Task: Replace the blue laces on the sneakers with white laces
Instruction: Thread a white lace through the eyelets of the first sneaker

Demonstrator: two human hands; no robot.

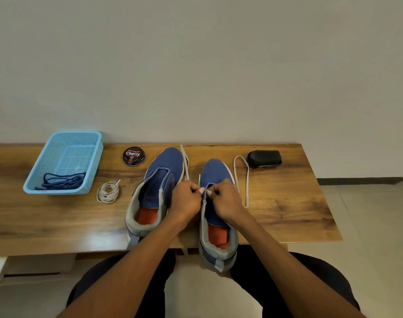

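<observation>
1. Nearest: right-hand sneaker [215, 226], blue with grey collar and orange insole, heel overhanging the near edge of the wooden table [287, 203], toe pointing toward the wall.
2. Just beyond its collar: left hand [186, 198] and right hand [225, 198] meeting over the lower eyelets of that sneaker, fingers curled, both pinching a white lace [241, 177] at the eyelet row; exact contact partly hidden by the knuckles.
3. Right of that sneaker: one run of the same white lace, looping away across the table and back under the right hand; a second run left of the toe, reaching the far table edge.
4. Left of that sneaker, just beside it: second blue sneaker [159, 187], unlaced, tongue open, heel at the near table edge.
5. Further left: coiled white lace [108, 192], lying loose on the wood.
6. Left again, well apart from the sneakers: light blue mesh basket [65, 161] holding dark blue laces [61, 181] in its near end.
7. Beyond the second sneaker, toward the wall: round black Cherry shoe polish tin [133, 156].
8. Far right of the first sneaker's toe: black object [264, 158], kind unclear, touching the lace loop's far end.
</observation>
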